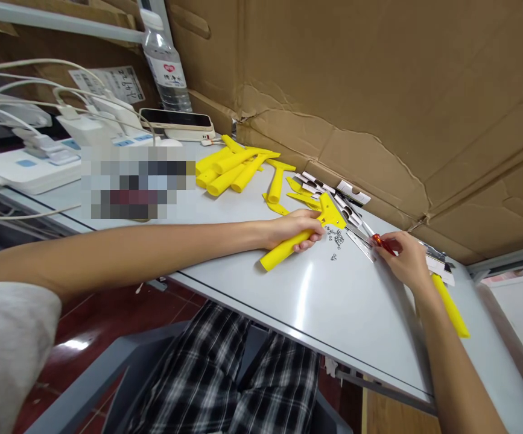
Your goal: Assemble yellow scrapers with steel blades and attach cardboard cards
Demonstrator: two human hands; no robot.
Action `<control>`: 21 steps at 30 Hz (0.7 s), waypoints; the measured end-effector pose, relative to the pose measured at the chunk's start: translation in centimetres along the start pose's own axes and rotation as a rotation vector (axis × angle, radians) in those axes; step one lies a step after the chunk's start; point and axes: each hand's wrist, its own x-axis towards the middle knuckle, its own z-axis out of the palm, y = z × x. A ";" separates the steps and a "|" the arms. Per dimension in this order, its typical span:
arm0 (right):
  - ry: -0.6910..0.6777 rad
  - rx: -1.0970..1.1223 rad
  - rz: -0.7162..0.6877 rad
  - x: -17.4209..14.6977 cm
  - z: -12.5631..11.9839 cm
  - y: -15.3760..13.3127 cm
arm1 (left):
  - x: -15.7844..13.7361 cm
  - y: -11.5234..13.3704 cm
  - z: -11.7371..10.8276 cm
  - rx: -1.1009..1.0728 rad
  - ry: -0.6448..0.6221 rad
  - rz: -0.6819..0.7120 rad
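Note:
My left hand (pixel 295 230) is closed around a yellow plastic scraper handle (pixel 279 258), its wide head pointing away to the right. In my right hand (pixel 405 260) the fingers grip a red-handled screwdriver (pixel 384 244); its shaft points back left toward the scraper head. Small loose screws (pixel 339 239) lie in a heap on the table just beside the yellow head. Thin metal blades (pixel 361 246) rest between my two hands. Behind them are white blade packets (pixel 354 193) and flat yellow parts (pixel 301 196). Whether the screwdriver tip touches anything cannot be made out.
Several yellow handles (pixel 231 175) are piled at the back, and another yellow handle (pixel 451 306) lies by my right forearm. A cardboard wall (pixel 356 84) borders the table's rear. On the left stand a power strip (pixel 26 172) with cables, a phone (pixel 177 119) and a bottle (pixel 166 69).

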 end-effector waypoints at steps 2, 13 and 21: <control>-0.029 -0.059 -0.028 0.0 0.0 0.0 | 0.1 0.1 -0.2 -0.032 -0.015 -0.050; 0.106 -0.061 -0.241 -1.2 0.5 -7.5 | 0.6 -0.7 -0.2 -0.172 -0.011 0.056; -0.101 0.074 -0.317 -2.5 3.3 -10.2 | 0.4 -1.1 0.5 -0.201 0.029 0.110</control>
